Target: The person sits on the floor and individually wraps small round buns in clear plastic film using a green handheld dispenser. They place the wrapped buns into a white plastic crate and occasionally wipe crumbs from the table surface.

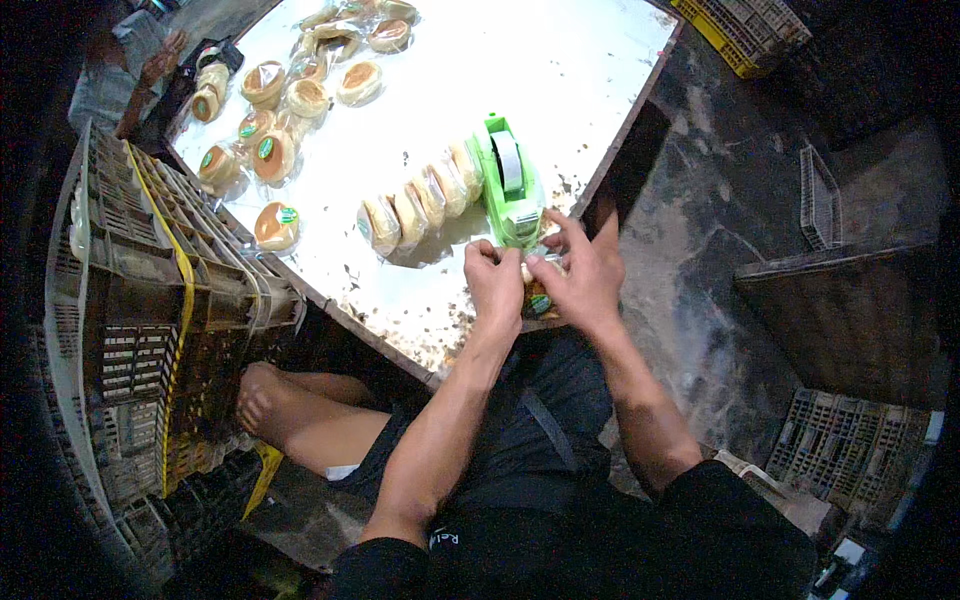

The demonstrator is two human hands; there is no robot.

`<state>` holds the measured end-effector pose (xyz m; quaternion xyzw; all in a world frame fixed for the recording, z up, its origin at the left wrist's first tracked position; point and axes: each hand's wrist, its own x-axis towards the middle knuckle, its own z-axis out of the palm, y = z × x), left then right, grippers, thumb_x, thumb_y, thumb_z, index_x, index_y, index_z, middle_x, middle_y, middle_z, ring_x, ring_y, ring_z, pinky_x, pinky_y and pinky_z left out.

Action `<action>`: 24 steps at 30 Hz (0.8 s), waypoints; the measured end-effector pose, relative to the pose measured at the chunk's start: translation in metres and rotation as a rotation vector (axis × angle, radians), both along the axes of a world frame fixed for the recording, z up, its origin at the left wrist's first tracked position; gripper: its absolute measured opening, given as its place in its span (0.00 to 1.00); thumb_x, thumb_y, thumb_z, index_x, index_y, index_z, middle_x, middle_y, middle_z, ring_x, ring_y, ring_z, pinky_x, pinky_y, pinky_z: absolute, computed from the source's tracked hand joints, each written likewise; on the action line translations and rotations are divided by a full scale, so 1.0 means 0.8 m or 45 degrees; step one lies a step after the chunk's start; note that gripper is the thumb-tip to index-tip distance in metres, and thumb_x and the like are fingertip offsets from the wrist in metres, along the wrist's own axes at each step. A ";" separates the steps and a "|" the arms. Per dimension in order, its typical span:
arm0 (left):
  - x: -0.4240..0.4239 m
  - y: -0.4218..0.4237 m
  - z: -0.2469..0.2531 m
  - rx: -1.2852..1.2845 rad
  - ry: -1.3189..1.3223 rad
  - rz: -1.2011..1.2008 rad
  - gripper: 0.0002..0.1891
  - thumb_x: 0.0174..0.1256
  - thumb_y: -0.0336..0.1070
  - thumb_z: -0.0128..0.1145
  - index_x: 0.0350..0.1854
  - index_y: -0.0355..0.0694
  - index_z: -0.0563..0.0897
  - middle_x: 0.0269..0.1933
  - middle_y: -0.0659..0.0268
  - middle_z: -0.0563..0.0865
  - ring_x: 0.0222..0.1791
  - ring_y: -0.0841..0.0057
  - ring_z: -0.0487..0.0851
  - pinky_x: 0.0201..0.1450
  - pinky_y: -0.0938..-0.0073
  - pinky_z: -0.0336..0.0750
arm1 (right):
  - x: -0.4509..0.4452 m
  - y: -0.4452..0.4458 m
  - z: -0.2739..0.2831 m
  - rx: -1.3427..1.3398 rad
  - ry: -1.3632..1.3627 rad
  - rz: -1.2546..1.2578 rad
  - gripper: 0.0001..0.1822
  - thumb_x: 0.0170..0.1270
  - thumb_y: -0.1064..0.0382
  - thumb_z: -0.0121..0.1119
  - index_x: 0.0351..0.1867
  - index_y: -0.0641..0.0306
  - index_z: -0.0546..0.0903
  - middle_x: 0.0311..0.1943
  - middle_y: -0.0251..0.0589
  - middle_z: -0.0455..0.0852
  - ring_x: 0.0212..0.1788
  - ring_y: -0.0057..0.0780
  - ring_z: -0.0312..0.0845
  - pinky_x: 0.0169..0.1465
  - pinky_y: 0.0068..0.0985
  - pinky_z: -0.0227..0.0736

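A green tape dispenser (495, 202) with a roll of tape stands near the close corner of the white-topped table (525, 75). Just below its cutting end lies a round bun (541, 289) in clear plastic, with a green label, partly covered by my hands. My left hand (495, 281) has its thumb and forefinger pinched together at the wrapper's edge. On the other side of the bun is my right hand (589, 274), its thumb close to the wrapper and its fingers spread. Whether it grips the plastic is hidden. Left of the dispenser leans a row of wrapped buns (420, 202).
More wrapped buns (274, 154) lie loose at the table's far left. Stacked plastic crates (142, 300) rise against the left edge. Beyond them a person's arm (139, 94) shows. Crumbs (405, 326) dot the near edge. Other crates (847, 442) stand at the right.
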<state>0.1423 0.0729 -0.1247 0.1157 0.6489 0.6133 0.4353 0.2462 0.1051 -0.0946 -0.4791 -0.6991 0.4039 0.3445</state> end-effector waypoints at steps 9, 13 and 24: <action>0.027 0.009 -0.025 -0.144 -0.160 0.090 0.11 0.55 0.25 0.59 0.36 0.34 0.70 0.31 0.64 0.74 0.30 0.78 0.72 0.33 0.74 0.68 | 0.001 0.089 -0.009 -0.300 -0.496 0.356 0.28 0.54 0.40 0.65 0.32 0.71 0.86 0.27 0.54 0.87 0.32 0.43 0.86 0.40 0.36 0.79; 0.024 0.010 -0.055 -0.095 -0.096 0.056 0.15 0.60 0.29 0.58 0.46 0.32 0.71 0.35 0.60 0.78 0.30 0.73 0.77 0.30 0.69 0.73 | -0.007 0.079 0.000 -0.174 -0.662 0.312 0.18 0.53 0.50 0.66 0.30 0.67 0.87 0.26 0.56 0.86 0.31 0.48 0.86 0.40 0.38 0.79; 0.001 -0.040 0.025 0.080 0.233 -0.117 0.12 0.55 0.22 0.58 0.32 0.40 0.66 0.28 0.69 0.71 0.29 0.82 0.68 0.32 0.78 0.67 | 0.032 0.066 -0.068 -0.806 -0.245 0.696 0.17 0.63 0.54 0.58 0.44 0.66 0.85 0.41 0.37 0.87 0.40 0.25 0.81 0.44 0.26 0.77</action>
